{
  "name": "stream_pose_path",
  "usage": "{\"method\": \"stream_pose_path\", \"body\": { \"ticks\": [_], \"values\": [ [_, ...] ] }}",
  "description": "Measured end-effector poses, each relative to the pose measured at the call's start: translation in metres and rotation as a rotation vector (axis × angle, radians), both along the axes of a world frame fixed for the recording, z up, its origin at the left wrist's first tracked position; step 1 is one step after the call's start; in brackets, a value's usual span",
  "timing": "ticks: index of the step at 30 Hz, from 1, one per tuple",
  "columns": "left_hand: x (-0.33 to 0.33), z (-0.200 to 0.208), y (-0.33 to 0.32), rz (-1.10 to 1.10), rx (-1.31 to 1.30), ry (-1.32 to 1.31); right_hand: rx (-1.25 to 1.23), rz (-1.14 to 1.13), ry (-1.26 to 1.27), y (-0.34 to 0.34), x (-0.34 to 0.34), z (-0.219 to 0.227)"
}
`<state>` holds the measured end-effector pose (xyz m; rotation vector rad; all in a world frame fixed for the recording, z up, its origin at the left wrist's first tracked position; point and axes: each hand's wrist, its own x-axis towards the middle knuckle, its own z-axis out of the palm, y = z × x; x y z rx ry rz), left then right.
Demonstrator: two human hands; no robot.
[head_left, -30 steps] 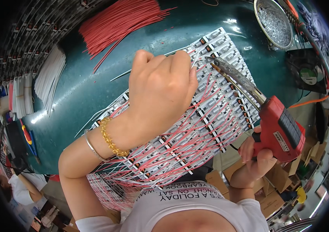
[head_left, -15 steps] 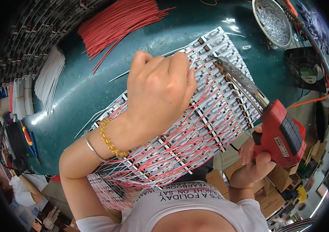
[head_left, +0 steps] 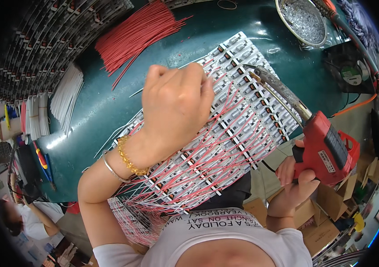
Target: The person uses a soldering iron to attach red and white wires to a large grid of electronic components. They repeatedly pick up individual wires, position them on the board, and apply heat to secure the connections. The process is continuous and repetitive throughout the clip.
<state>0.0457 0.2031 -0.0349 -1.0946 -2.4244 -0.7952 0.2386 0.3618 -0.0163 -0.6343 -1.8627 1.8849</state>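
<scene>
My left hand (head_left: 176, 100) is closed in a pinch over the upper left of a panel of small white light modules (head_left: 238, 153). Its fingertips are mostly hidden under the hand; thin white wires (head_left: 137, 92) run out beside it, and it seems to hold one. Many red and white wires (head_left: 198, 164) trail from the panel towards my body. My right hand (head_left: 294, 172) grips a red and black soldering gun (head_left: 327, 149) by its handle. Its dark, slender tip (head_left: 260, 71) reaches over the upper modules, to the right of my left fingers and apart from them.
A bundle of red wires (head_left: 138, 33) and a fan of white wires (head_left: 67, 98) lie on the green table (head_left: 105, 107). A round tray of metal bits (head_left: 303, 22) and a black fan (head_left: 347, 69) are at the right. Cut-open cardboard boxes (head_left: 332, 204) stand below. Another person (head_left: 33, 218) is at lower left.
My left hand and the panel have shifted slightly left in view. The soldering gun sits a little farther right, so the gap between its tip and my left fingers has widened.
</scene>
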Motion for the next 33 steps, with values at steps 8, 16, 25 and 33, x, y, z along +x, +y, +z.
{"method": "stream_pose_path", "body": {
  "ticks": [8, 16, 25, 33],
  "values": [
    [0.008, 0.022, 0.000, 0.000, 0.070, -0.455, -0.052, 0.000, 0.043, 0.009, 0.014, -0.005],
    [0.008, 0.004, 0.003, -0.066, 0.031, -0.263, 0.002, 0.057, -0.020, 0.005, 0.012, -0.008],
    [0.007, 0.006, 0.002, -0.075, 0.009, -0.269, 0.043, -0.014, -0.070, -0.002, 0.006, -0.010],
    [0.008, 0.004, 0.002, -0.076, 0.018, -0.240, 0.045, -0.015, -0.011, -0.002, 0.009, -0.010]
  ]
}}
